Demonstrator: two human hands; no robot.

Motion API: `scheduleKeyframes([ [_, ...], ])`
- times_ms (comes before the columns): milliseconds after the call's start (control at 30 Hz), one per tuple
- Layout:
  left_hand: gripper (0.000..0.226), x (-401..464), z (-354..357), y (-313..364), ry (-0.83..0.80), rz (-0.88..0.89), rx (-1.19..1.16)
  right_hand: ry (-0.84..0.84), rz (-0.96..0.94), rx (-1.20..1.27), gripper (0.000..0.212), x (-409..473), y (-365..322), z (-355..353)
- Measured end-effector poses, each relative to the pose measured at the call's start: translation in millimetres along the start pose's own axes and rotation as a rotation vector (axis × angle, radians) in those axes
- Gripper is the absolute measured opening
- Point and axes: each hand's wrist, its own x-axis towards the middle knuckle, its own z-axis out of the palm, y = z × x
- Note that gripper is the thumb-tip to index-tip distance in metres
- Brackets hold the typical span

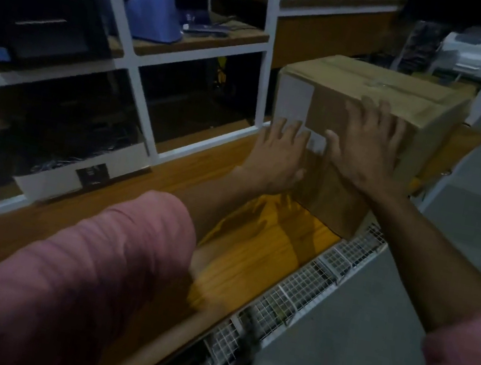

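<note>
A sealed brown cardboard box (pixel 375 87) with tape along its top and a white label on its near left corner sits on a wooden counter (pixel 253 249). My right hand (pixel 367 147) lies flat against the box's near side, fingers spread and straight. My left hand (pixel 279 154) presses flat on the lower left of the same side, fingers straight, partly over the label. Both arms wear pink sleeves.
A white-framed shelf unit (pixel 146 53) stands to the left, holding a black printer (pixel 35 7), a blue object (pixel 156 16) and a box of tangled items. A white wire mesh strip (pixel 303 290) runs along the counter's right edge. Grey floor lies right; a white plastic chair (pixel 475 63) stands behind.
</note>
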Motion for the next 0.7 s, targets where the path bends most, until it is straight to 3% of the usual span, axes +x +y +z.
scheduleKeyframes([
  [100,0.079,20,-2,10,0.004,0.012,-0.029,-0.092,0.061,-0.176,0.076,11,23,2],
  [200,0.083,28,-3,13,0.027,0.042,-0.055,-0.085,0.107,-0.159,0.075,11,19,-4],
  [400,0.08,14,-9,6,0.122,0.16,-0.172,0.025,0.027,-0.145,0.063,-27,-35,-17],
  [500,0.088,-13,-15,-5,0.113,0.222,-0.119,0.027,0.021,-0.089,0.061,-56,-68,-21],
  [700,0.065,-92,-14,-52,0.305,0.16,-0.116,-0.013,-0.042,0.026,0.024,-88,-147,-48],
])
